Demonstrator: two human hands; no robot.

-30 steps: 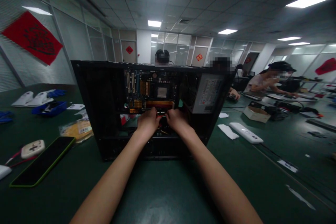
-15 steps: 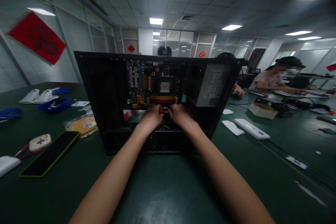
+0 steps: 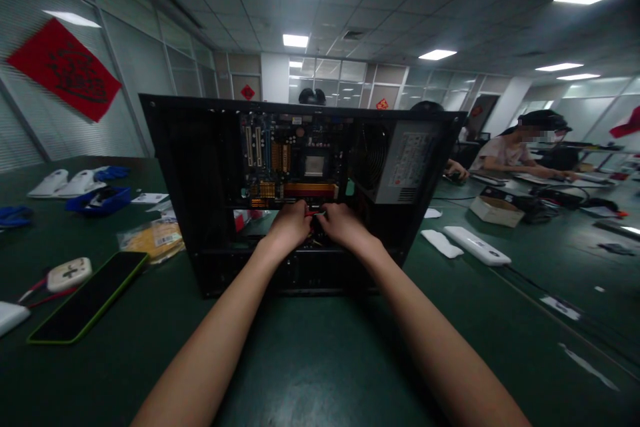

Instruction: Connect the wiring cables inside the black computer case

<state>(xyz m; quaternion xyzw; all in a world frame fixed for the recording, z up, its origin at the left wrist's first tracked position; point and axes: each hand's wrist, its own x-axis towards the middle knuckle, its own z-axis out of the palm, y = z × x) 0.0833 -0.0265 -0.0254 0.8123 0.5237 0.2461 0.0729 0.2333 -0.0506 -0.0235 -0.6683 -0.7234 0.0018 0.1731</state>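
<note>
An open black computer case (image 3: 423, 167) stands upright in front of me, its bare side facing me. Inside are a motherboard (image 3: 287, 167), a silver processor socket area (image 3: 315, 165), and a grey power supply (image 3: 403, 163) on the right. Below the board's lower edge, my left hand (image 3: 293, 225) is closed on a thin bundle of cables (image 3: 314, 215), red and dark in colour. Close beside it, my right hand (image 3: 341, 223) curls with its fingers pinched on the same cables. My fingertips partly hide the cable ends and whatever they connect to.
Left on the green table lie a phone (image 3: 90, 297), a yellow packet in plastic (image 3: 153, 240) and a blue tray (image 3: 99, 201). At the right are a white power strip (image 3: 477, 245) and a cardboard box (image 3: 496, 211). A co-worker (image 3: 520, 150) sits farther right.
The case has shifted slightly up and looks a little larger in view. Both hands stay at the cables; since half a second ago the right fingers have dipped slightly.
</note>
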